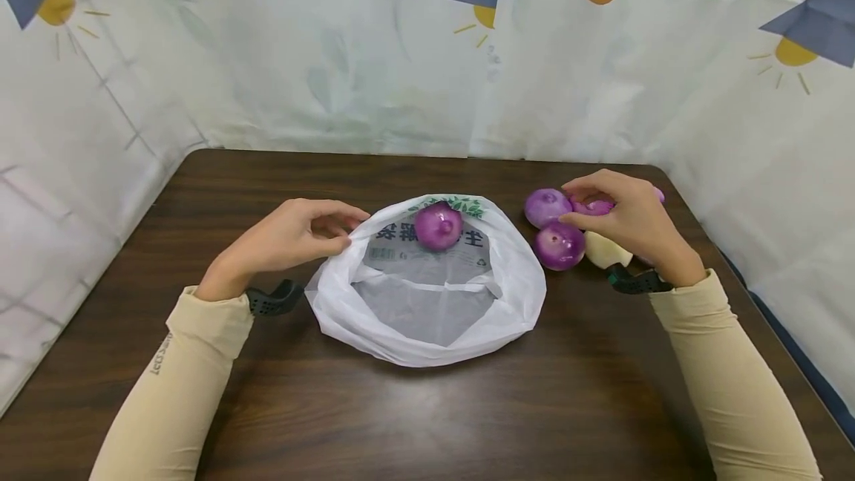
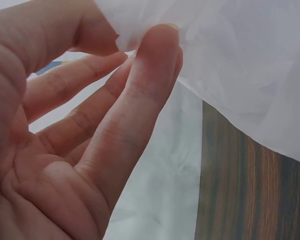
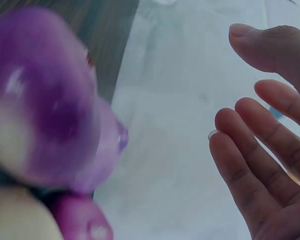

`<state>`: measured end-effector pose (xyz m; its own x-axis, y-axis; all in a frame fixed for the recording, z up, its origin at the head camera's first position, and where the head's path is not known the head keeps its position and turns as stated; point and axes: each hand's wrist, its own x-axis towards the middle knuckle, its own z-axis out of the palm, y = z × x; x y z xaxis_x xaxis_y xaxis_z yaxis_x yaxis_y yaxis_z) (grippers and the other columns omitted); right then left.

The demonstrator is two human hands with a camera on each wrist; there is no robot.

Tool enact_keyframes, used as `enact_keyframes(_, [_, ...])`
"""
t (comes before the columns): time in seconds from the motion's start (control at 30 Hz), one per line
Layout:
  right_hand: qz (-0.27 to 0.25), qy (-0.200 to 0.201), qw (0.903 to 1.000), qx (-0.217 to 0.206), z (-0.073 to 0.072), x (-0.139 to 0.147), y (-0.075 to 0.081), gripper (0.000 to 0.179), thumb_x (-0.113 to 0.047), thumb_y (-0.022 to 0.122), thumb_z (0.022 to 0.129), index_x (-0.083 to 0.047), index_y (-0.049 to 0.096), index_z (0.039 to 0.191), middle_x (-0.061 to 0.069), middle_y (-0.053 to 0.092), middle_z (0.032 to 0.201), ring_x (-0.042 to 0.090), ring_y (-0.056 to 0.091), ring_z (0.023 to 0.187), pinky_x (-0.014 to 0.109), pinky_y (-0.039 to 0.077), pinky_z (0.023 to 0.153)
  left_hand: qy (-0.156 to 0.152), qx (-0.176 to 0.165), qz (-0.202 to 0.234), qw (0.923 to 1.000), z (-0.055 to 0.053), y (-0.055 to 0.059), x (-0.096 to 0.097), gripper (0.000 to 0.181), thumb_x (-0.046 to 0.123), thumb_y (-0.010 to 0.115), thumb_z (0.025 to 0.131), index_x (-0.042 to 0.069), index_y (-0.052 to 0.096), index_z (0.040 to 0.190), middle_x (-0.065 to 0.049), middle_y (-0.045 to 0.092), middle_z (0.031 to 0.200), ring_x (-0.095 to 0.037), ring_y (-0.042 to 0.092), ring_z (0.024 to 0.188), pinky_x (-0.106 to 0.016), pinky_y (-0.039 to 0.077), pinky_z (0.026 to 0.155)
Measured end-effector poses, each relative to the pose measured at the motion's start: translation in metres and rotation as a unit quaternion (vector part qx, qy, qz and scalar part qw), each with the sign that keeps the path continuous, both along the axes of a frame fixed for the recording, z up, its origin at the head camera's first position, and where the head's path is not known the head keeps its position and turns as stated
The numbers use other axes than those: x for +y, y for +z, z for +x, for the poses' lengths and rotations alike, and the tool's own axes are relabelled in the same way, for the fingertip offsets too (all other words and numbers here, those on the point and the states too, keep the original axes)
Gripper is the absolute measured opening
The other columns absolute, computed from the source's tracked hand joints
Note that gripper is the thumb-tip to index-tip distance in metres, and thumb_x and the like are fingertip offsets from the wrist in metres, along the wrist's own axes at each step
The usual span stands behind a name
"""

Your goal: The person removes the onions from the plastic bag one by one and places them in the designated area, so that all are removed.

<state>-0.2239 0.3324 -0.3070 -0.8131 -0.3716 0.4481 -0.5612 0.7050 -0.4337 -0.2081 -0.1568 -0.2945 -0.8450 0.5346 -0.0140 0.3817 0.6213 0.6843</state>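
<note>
A white plastic bag (image 1: 427, 347) lies with its mouth spread wide, green leaf print and dark lettering showing on its inner far wall. One purple onion (image 1: 438, 226) sits inside against that wall. My left hand (image 1: 294, 240) pinches the bag's left rim between thumb and fingers; the left wrist view shows the thin plastic (image 2: 240, 65) at the fingertips. Over a group of onions to the right hovers my right hand (image 1: 617, 214), thumb and fingers apart and nothing between them. In the right wrist view a purple onion (image 3: 45, 95) stands beside the spread fingers (image 3: 245, 175).
Right of the bag, two purple onions (image 1: 559, 246) sit close together, with a pale yellowish vegetable (image 1: 606, 249) and more purple ones partly hidden by my right hand. The dark wooden table (image 1: 414, 421) meets a white patterned curtain (image 1: 401, 80) behind and at both sides.
</note>
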Motion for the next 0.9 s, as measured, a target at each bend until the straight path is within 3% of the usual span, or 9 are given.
enact_keyframes(0.13, [-0.003,0.019,0.9998,-0.005,-0.005,-0.015,0.0,0.044,-0.008,0.093,0.073,-0.018,0.077,0.113,0.001,0.078,0.098,-0.002,0.065,0.09,0.005,0.046,0.084,0.003,-0.006,0.004,1.0,0.002,0.002,0.001,0.037,0.011,0.067,0.096,0.022,0.07,0.131,-0.001,0.076,0.114,-0.012,0.073,0.1,-0.021,0.055,0.084])
enact_keyframes(0.37, [-0.008,0.052,0.9982,-0.029,-0.013,-0.046,0.0,0.041,-0.015,0.093,0.075,-0.021,0.077,0.113,-0.003,0.077,0.101,-0.001,0.067,0.09,0.011,0.051,0.084,0.006,-0.011,0.011,0.9999,0.004,0.004,0.002,0.037,0.01,0.067,0.096,0.021,0.07,0.131,-0.001,0.076,0.114,-0.012,0.073,0.1,-0.021,0.056,0.085])
enact_keyframes(0.6, [0.022,0.117,0.9928,-0.013,-0.02,-0.078,-0.002,0.041,-0.015,0.093,0.074,-0.012,0.077,0.111,0.002,0.077,0.1,0.018,0.072,0.089,0.03,0.058,0.083,0.008,-0.007,0.014,0.9998,0.005,0.002,0.003,0.038,0.01,0.066,0.096,0.02,0.07,0.132,-0.002,0.076,0.115,-0.013,0.073,0.101,-0.022,0.057,0.087])
enact_keyframes(0.9, [0.049,0.167,0.9843,-0.031,-0.026,-0.109,-0.004,0.04,-0.014,0.092,0.076,-0.007,0.076,0.112,0.008,0.076,0.105,0.022,0.073,0.091,0.041,0.061,0.081,0.011,-0.003,0.019,0.9998,0.003,-0.002,0.003,0.038,0.009,0.066,0.095,0.02,0.07,0.131,-0.002,0.076,0.114,-0.012,0.073,0.098,-0.023,0.057,0.085])
